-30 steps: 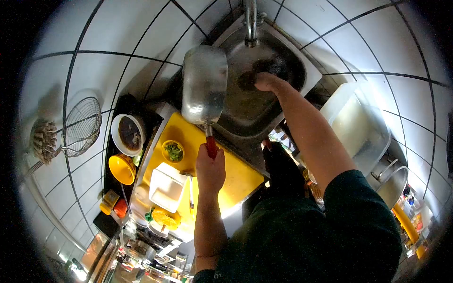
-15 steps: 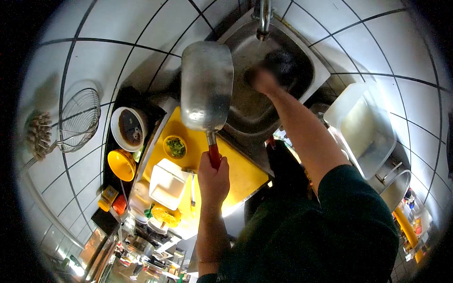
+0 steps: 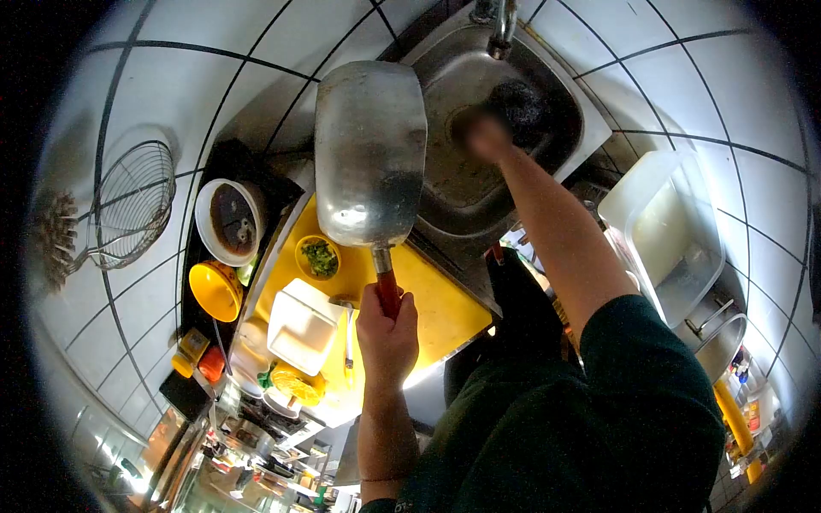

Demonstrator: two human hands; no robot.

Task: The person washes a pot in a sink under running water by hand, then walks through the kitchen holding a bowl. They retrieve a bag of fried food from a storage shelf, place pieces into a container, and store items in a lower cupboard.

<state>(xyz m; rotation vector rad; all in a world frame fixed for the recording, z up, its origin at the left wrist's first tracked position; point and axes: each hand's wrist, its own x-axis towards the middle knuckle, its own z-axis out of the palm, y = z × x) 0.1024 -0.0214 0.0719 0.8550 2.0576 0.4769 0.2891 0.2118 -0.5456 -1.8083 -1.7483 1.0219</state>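
Observation:
My left hand point(image 3: 387, 335) is closed around the red handle of a metal pan point(image 3: 369, 154), held up over the left edge of the sink with its broad metal side facing the camera. My right hand point(image 3: 486, 137) is down in the metal sink point(image 3: 453, 184), near a round dark spot at its bottom. Blur smears its fingers, and whether they hold anything cannot be made out. A dark patch point(image 3: 520, 104) lies beside that hand in the basin. Above the sink hangs the faucet point(image 3: 503, 34).
On the yellow board point(image 3: 436, 299) are a bowl of chopped greens point(image 3: 320, 258) and a white container point(image 3: 301, 327). Left of it sit a bowl of dark liquid point(image 3: 231, 222) and a yellow bowl point(image 3: 215, 291). A wire strainer point(image 3: 135, 201) hangs left; a translucent tub point(image 3: 671, 235) stands right.
The pan appears larger and slightly higher in view, still in my left hand. My right hand has shifted a little within the sink and is blurred. The whole view has turned slightly.

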